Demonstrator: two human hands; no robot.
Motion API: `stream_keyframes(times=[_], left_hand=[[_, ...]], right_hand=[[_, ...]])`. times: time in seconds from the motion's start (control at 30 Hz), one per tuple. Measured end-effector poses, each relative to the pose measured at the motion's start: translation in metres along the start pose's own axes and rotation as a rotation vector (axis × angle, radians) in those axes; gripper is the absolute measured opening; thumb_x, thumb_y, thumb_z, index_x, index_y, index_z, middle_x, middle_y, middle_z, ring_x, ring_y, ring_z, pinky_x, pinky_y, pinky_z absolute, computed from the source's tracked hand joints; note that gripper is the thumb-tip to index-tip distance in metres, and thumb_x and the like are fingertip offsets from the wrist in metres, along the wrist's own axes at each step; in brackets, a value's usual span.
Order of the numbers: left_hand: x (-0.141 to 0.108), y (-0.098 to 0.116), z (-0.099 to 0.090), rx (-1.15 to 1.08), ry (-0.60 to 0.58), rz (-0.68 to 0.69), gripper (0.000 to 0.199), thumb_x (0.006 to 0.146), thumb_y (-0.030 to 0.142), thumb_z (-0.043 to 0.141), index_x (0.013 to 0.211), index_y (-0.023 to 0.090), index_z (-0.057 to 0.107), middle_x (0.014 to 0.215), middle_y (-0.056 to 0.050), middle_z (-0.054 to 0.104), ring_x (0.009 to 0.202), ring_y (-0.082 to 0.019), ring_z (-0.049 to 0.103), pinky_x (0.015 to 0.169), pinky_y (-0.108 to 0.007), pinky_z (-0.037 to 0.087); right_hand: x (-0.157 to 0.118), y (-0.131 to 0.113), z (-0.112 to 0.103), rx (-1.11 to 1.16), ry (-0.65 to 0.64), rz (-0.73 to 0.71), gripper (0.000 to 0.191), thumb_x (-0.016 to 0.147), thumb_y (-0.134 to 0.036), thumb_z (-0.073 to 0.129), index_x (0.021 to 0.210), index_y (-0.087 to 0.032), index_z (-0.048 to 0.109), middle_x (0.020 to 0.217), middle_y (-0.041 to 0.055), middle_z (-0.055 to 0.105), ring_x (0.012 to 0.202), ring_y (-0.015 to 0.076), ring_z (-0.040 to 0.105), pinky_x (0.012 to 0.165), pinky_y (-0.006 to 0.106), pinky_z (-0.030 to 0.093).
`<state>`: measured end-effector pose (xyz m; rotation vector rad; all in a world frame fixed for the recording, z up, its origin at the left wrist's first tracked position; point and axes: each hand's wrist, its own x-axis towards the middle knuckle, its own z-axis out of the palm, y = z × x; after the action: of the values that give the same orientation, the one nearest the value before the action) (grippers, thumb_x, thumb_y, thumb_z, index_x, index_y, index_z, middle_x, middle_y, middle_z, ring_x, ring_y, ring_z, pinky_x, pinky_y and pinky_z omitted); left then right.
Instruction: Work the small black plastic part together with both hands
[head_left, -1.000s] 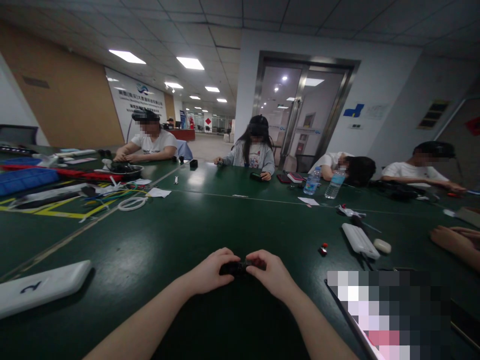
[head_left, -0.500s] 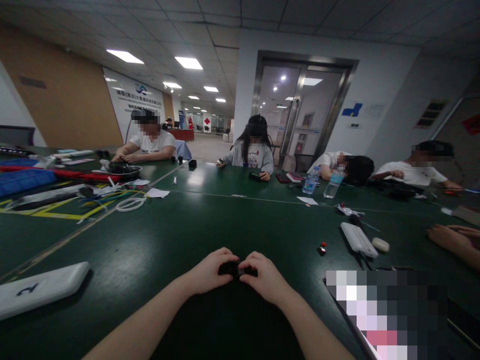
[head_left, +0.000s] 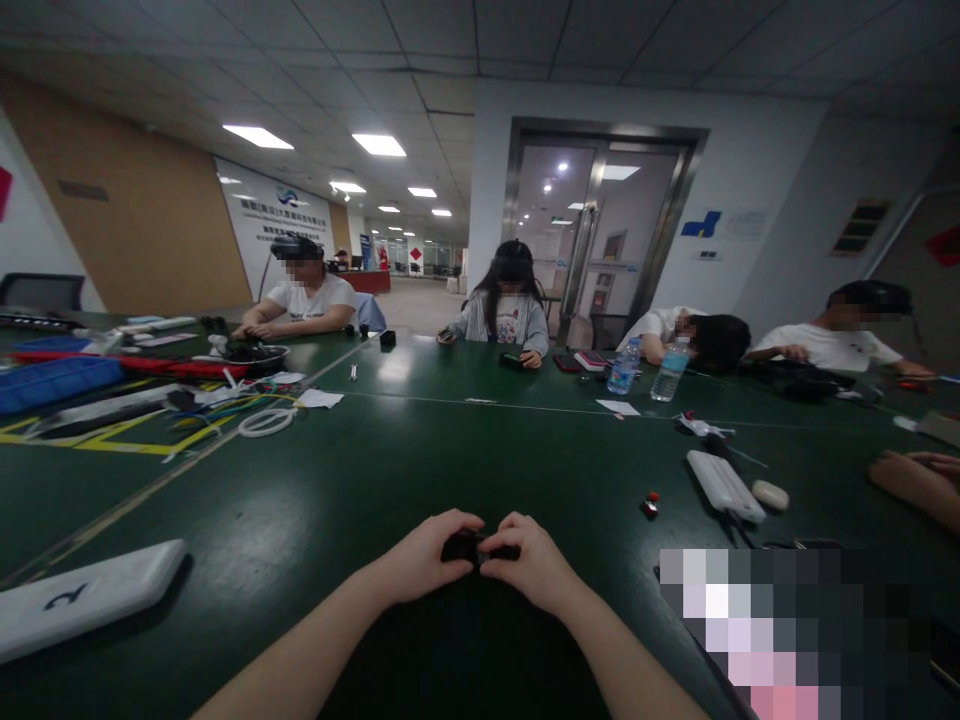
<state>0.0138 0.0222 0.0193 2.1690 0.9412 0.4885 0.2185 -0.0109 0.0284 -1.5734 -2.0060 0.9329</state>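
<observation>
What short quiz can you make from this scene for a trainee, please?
1. True or false: the black object is held by both the left hand and the right hand.
2. How many water bottles stand on the green table?
3. On which side of the person, left or right, lies the white block with a number on it?

Key: 1 true; 2 two; 3 left.
</observation>
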Motion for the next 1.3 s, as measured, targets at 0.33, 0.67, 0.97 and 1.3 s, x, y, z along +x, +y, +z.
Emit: stream_keyframes(times=[0.33,0.67,0.97,1.3], left_hand=[[0.0005,-0.0003,-0.0015,0.166,-0.014,0.116,0.020,0.081,0.022,0.058,0.099,0.028,0.064,0.116,0.000,0.054,0.106,-0.017,0.052,0.094,-0.033,0.040],[-0.0003,0.0021,-0.0038,0.235,-0.035,0.088,0.027,0.081,0.024,0.057,0.106,0.034,0.064,0.120,0.001,0.053,0.109,-0.019,0.051,0.096,-0.036,0.038],[-0.0010,0.0047,-0.0060,0.267,-0.037,0.106,0.029,0.082,0.027,0.056,0.109,0.034,0.064,0.123,0.001,0.055,0.111,-0.021,0.051,0.097,-0.038,0.038],[0.0010,-0.0019,-0.0041,0.287,-0.027,0.127,0.028,0.083,0.027,0.056,0.109,0.035,0.063,0.121,0.000,0.055,0.110,-0.020,0.052,0.096,-0.036,0.038]], right_hand=[[0.0021,0.0027,-0.0002,0.005,0.057,0.011,0.017,0.074,-0.032,0.066,0.087,-0.024,0.070,0.090,0.0020,0.061,0.088,0.0186,0.054,0.076,0.030,0.041],[-0.0011,-0.0015,-0.0005,0.023,0.052,0.023,0.016,0.076,-0.036,0.064,0.084,-0.022,0.068,0.090,0.0010,0.061,0.088,0.0174,0.053,0.075,0.029,0.041],[-0.0009,-0.0015,-0.0052,-0.060,0.009,-0.037,0.015,0.076,-0.034,0.064,0.087,-0.025,0.068,0.091,0.0001,0.060,0.089,0.0174,0.053,0.076,0.030,0.041],[0.0013,0.0047,-0.0026,-0.006,0.028,-0.059,0.014,0.077,-0.032,0.063,0.086,-0.023,0.070,0.090,0.0011,0.060,0.084,0.0156,0.056,0.073,0.027,0.043]])
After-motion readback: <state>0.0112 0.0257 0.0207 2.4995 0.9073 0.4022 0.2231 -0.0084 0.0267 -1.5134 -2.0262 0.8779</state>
